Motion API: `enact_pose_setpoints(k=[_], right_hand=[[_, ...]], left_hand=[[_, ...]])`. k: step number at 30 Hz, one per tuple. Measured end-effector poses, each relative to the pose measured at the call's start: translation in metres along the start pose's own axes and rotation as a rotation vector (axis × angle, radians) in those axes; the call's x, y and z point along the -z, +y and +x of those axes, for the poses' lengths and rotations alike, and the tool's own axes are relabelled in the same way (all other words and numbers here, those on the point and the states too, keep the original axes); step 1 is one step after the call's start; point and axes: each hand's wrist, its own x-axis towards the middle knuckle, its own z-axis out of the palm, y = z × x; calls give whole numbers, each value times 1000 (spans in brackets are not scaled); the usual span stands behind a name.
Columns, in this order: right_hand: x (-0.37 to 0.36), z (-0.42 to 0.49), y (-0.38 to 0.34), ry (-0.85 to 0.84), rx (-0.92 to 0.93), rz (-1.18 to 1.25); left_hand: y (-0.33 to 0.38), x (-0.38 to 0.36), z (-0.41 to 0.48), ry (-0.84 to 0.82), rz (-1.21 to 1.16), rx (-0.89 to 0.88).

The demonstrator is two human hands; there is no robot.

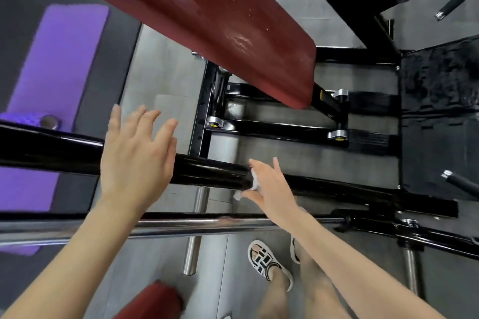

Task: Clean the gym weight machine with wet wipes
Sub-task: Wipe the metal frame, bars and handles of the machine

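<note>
- Weight machine [363,21]: fills the view from twelve to four o'clock, a black steel frame, heavy and rigid; judged immovable, so wipe it in place.
- Red pad [207,21], toward twelve o'clock: smooth vinyl, glistening, probably slick while damp.
- Black bar [212,171], crossing from nine to three o'clock: glossy, round, hard; a wipe wrapped around it should slide easily.
- Left hand [134,158]: fingers spread wide, holding nothing, over the bar.
- Right hand [272,189]: pinching the wet wipe [255,182] against the bar near centre; thin, limp, tearable, best bunched.
</note>
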Motion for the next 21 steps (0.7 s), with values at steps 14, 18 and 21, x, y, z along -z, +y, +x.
enact_pose_setpoints(k=[14, 18, 21], right_hand=[[18, 11, 13, -216, -61, 244], [25, 58, -64, -371, 47, 331], [20, 63, -82, -378, 56, 370]], left_hand=[[12, -11, 3, 63, 82, 150], [14, -9, 2, 131, 75, 147], [14, -9, 0, 162, 54, 136]])
